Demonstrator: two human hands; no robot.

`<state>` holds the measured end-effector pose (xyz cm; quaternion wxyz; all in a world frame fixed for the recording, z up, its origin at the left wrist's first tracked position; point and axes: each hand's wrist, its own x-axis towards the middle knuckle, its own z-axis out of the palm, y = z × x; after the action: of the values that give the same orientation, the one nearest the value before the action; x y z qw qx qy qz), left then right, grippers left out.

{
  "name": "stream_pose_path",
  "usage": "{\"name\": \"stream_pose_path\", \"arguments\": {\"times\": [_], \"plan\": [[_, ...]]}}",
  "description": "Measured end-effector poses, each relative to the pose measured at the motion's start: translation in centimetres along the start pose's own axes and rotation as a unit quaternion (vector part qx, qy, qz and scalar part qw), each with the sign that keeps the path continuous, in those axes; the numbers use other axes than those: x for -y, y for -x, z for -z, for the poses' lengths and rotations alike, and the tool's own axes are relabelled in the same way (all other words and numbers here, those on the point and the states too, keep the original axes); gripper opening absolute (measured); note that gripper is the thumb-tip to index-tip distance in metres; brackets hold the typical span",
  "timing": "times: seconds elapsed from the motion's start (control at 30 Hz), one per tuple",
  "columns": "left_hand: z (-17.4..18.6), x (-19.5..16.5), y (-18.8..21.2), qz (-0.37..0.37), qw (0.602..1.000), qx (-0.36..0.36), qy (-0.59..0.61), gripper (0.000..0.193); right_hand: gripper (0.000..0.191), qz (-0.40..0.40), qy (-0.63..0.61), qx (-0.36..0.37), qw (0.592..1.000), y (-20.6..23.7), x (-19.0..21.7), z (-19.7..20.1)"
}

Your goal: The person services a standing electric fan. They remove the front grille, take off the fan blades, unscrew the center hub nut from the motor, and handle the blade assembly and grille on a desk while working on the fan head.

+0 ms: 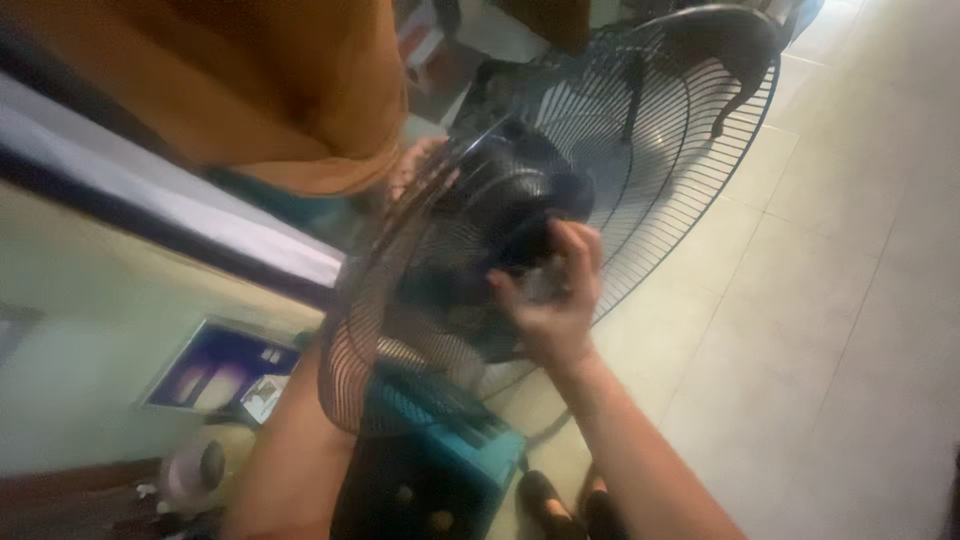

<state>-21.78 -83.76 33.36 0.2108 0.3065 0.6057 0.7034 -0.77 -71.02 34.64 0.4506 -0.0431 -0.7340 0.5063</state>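
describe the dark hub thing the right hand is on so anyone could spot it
Find the big round black wire fan guard filling the middle of the view above the pale tiled floor. At its centre sits the dark rounded motor hub, touched by the right hand. Unlike the thin wires around it, it is solid and bulky.

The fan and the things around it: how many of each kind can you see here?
Black wire fan guard: 1
Dark fan motor hub: 1
Person's hands: 2, right hand on the hub, left hand behind the guard
Teal crate: 1
Total: 5
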Motion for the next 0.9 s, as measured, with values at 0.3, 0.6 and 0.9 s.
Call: {"name": "stream_pose_path", "arguments": {"times": [0.3,0.6,0.9], "plan": [[1.4,2.8,-0.4,-0.094,0.995,0.027,0.026,0.060,0.082,-0.048,-0.094,0.032,0.994,-1.0,0.1,0.7],[-0.3,-2.8,0.8,-0.029,0.995,0.090,-0.029,0.057,0.080,0.052,-0.090,0.071,0.992,-1.6,-1.5,0.3],[0.4,-2.1,-0.8,0.005,1.000,-0.019,-0.015,0.052,0.085,0.051,-0.036,-0.007,0.998,-3.5,-0.5,0.9]]}}
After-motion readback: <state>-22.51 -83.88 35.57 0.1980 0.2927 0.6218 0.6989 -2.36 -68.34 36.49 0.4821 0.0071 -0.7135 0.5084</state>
